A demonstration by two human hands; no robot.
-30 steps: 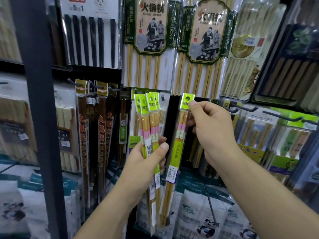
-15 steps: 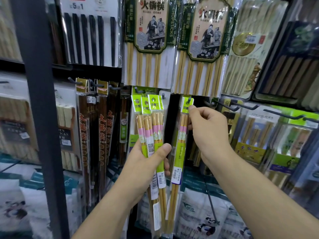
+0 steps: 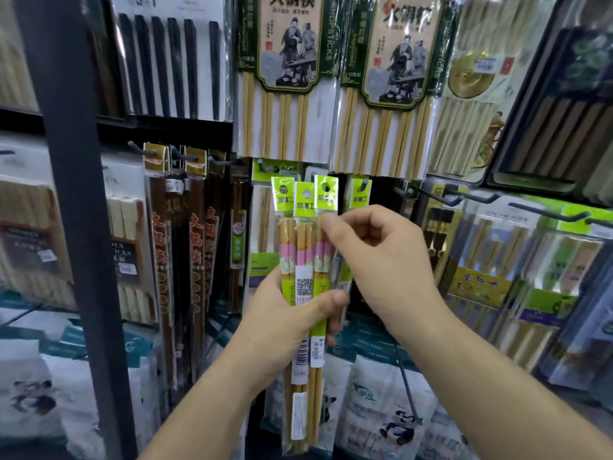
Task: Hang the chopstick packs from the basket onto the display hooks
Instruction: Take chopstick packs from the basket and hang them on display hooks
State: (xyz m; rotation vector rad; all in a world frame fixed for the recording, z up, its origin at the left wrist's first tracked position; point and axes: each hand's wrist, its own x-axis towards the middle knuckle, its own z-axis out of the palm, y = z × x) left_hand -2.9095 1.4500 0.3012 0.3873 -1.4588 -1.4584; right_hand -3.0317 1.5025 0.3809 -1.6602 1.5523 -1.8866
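My left hand [image 3: 282, 327] grips a bundle of three narrow chopstick packs [image 3: 303, 247] with green header cards, held upright in front of the display. My right hand [image 3: 381, 260] is just right of the bundle, fingers curled, its fingertips pinching the top of the rightmost pack under the header. Behind my right hand, a fourth matching pack [image 3: 360, 197] hangs on a display hook [image 3: 365, 184]; my hand hides most of it. The basket is out of view.
A dark upright post [image 3: 73, 194] stands at the left. Brown chopstick packs [image 3: 195, 244] hang left of the bundle and large bamboo packs [image 3: 282, 94] above it. Bare hook ends [image 3: 547, 214] jut out at the right. Panda-printed bags [image 3: 381, 410] sit below.
My right hand slid the single pack onto the hook, let it go and moved left to the bundle. My left hand raised the bundle slightly.
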